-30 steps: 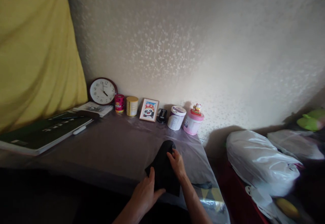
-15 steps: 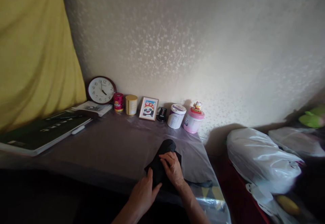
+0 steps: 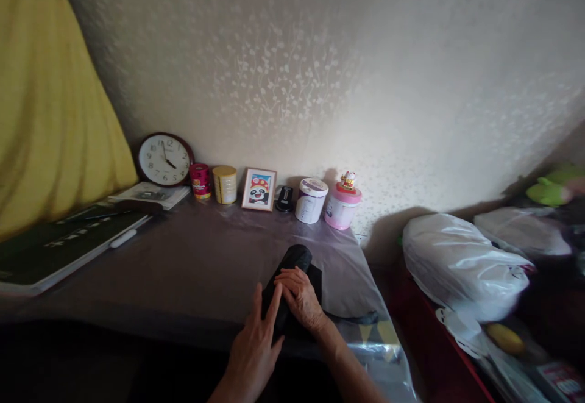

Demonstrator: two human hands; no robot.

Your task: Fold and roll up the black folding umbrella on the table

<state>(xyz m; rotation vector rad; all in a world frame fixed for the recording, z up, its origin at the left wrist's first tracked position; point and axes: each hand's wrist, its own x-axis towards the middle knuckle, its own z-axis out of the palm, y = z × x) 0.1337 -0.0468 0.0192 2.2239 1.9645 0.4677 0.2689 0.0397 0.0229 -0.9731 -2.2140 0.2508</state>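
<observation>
A rolled-up black cloth [image 3: 298, 256] lies on the table near its front edge, with a flatter black part beside it on the right. My right hand [image 3: 299, 296] is closed over the top of the roll, its fingers bent across it. On the roll's near left side rests my left hand [image 3: 256, 336], index and middle fingers stretched out and spread, thumb towards the near end. The two hands almost meet at the fingertips. A dark strap-like piece [image 3: 354, 318] trails to the right past my right wrist. The underside of the roll is hidden.
Along the wall stand a clock [image 3: 165, 159], a red can [image 3: 200, 181], a yellow tin [image 3: 225, 185], a framed panda picture [image 3: 259, 190], a white tub [image 3: 311, 202] and a pink tub [image 3: 342, 209]. A green book [image 3: 68, 244] lies left. White bags [image 3: 457, 263] sit beyond the right edge.
My left hand's fingers have straightened and spread over the roll. My right hand's fingers have flattened across it. The whole view has shifted slightly.
</observation>
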